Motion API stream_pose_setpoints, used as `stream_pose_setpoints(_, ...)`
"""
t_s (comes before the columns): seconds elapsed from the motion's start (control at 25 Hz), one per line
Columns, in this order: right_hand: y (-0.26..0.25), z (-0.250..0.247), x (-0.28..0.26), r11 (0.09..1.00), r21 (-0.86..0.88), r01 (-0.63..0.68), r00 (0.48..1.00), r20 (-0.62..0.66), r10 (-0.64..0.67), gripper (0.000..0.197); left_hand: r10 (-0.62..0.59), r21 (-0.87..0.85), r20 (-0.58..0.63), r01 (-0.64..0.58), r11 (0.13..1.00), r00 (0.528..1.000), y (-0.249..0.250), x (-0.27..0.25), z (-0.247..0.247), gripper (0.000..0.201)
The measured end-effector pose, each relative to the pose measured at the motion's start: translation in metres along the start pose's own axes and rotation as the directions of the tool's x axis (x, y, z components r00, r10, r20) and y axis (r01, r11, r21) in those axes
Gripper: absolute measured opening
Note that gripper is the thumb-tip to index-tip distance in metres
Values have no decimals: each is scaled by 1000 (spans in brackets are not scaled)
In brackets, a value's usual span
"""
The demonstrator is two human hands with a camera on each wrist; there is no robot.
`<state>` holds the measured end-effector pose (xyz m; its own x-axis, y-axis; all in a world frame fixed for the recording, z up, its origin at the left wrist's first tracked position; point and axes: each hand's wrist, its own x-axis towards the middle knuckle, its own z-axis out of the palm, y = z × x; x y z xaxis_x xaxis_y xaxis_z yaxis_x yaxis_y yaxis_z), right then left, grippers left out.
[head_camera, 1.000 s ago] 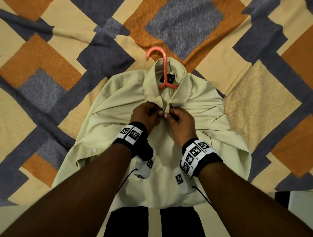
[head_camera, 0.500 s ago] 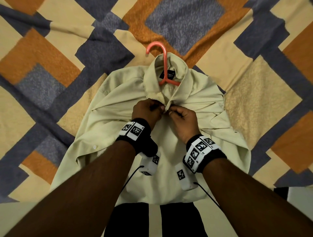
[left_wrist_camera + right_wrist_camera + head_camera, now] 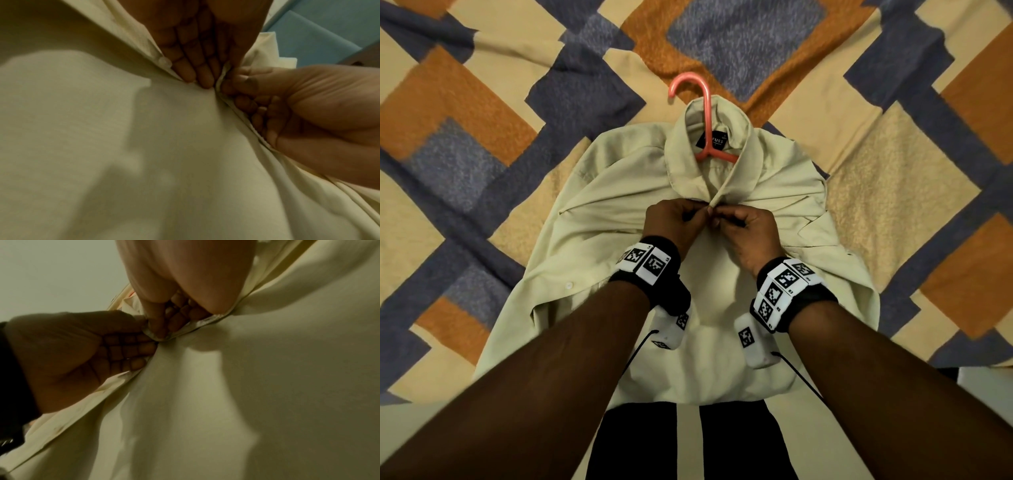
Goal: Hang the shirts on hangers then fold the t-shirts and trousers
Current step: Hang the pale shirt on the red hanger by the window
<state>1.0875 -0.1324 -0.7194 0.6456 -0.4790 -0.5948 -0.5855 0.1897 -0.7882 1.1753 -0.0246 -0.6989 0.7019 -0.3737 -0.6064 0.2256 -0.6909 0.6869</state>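
Observation:
A pale cream collared shirt point(image 3: 602, 240) lies face up on the bed with a pink hanger point(image 3: 705, 113) inside its collar, the hook pointing away from me. My left hand point(image 3: 674, 222) and right hand point(image 3: 746, 226) meet just below the collar and pinch the two front edges of the shirt together. In the left wrist view the left fingers point(image 3: 197, 73) press the placket beside a small white button point(image 3: 164, 62). In the right wrist view the right fingers point(image 3: 164, 324) curl round the shirt's front edge point(image 3: 197, 324).
A patchwork bedspread point(image 3: 482, 137) in orange, cream and grey-blue covers the bed all around the shirt. My dark trouser legs point(image 3: 688, 445) stand at the bed's near edge over a pale floor.
Both hands have stayed on the placket below the collar, with small finger shifts. The shirt and hanger sit slightly lower in the view than half a second ago.

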Motion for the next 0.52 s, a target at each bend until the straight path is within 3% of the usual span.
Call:
stream_pose_setpoints(0.24, -8, 5, 0, 997, 82, -10, 999, -43, 13, 11, 31, 40, -7, -31, 999, 999, 0, 1, 1, 21)
stream_pose_setpoints(0.36, -6, 6, 2, 1000, -13, -4, 1000, -24, 4, 22, 123, 191, 57, -132, 973, 991, 3, 1, 1, 27)
stream_pose_setpoints(0.52, -2, -2, 0, 977, -199, 81, 996, -33, -89, 17, 140, 437, 127, -182, 881, 982, 0, 3, -10, 27)
